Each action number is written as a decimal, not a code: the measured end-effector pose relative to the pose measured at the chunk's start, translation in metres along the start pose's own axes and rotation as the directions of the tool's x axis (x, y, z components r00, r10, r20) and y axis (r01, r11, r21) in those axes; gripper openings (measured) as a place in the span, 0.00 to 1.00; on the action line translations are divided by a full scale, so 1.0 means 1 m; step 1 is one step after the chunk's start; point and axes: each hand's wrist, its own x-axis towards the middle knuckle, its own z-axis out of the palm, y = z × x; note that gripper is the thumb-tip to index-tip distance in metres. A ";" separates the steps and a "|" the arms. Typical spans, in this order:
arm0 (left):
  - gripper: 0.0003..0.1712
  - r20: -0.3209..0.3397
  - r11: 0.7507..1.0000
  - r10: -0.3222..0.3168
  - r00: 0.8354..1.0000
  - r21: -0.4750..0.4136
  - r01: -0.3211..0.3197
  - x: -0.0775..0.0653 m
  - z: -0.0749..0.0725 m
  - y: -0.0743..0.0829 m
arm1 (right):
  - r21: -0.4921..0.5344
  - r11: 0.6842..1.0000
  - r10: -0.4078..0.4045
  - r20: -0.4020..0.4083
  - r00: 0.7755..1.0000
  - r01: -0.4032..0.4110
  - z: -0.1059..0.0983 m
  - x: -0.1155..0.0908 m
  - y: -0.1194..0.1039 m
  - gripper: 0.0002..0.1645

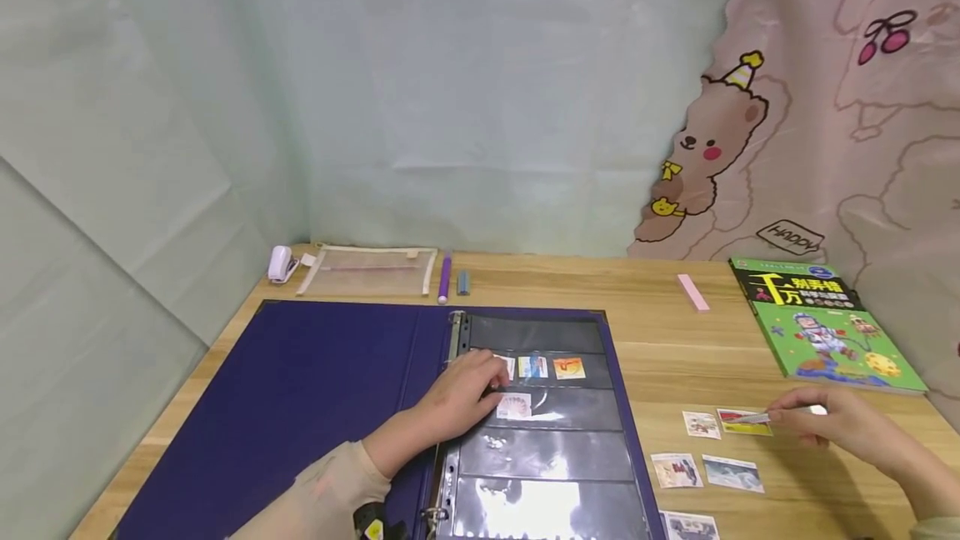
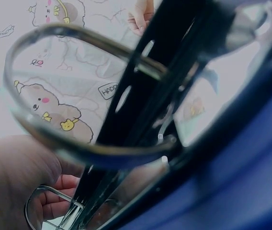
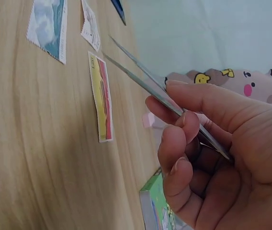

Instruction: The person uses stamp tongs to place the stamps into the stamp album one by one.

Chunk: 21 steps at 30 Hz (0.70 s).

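A pair of tweezers [image 3: 145,85] is held between the thumb and fingers of my right hand [image 1: 840,423]. Its two tips stand apart, close over a red and yellow stamp [image 1: 752,430] on the table. My left hand [image 1: 462,390] rests on the black pocket page [image 1: 540,450] of a navy ring binder [image 1: 315,407], fingers loosely bent. Next to its fingertips are a blue and white stamp [image 1: 532,367] and a pale stamp [image 1: 514,406] in the page's strips. An orange stamp [image 1: 569,368] sits further right; another is partly hidden by the fingers.
Several loose stamps lie right of the binder, including a grey-blue one [image 1: 733,473]. Behind are a mesh pouch [image 1: 367,272], purple pen [image 1: 446,277], small stapler [image 1: 282,264] and pink strip [image 1: 693,292]. A green book [image 1: 840,340] lies at the right; metal rings [image 2: 11,72] rise along the binder's spine.
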 end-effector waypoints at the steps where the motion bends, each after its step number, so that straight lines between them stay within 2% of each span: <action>1: 0.08 0.000 1.000 0.000 1.000 0.000 0.000 0.000 0.000 0.000 | -0.016 1.000 -0.003 -0.006 1.000 0.003 0.000 0.000 0.000 0.13; 6: 0.08 -0.008 1.000 0.008 1.000 0.001 -0.008 0.000 -0.001 0.001 | -0.053 0.998 -0.016 -0.004 1.000 0.016 -0.003 0.002 0.001 0.12; 12: 0.08 -0.007 1.000 0.011 1.000 0.004 -0.011 0.001 -0.001 0.000 | -0.039 0.999 0.006 0.018 1.000 -0.005 -0.005 0.001 0.002 0.14; 21: 0.08 -0.005 1.000 0.008 1.000 0.000 -0.008 0.001 0.000 -0.001 | -0.017 1.000 -0.019 0.017 1.000 0.019 -0.007 0.000 0.004 0.12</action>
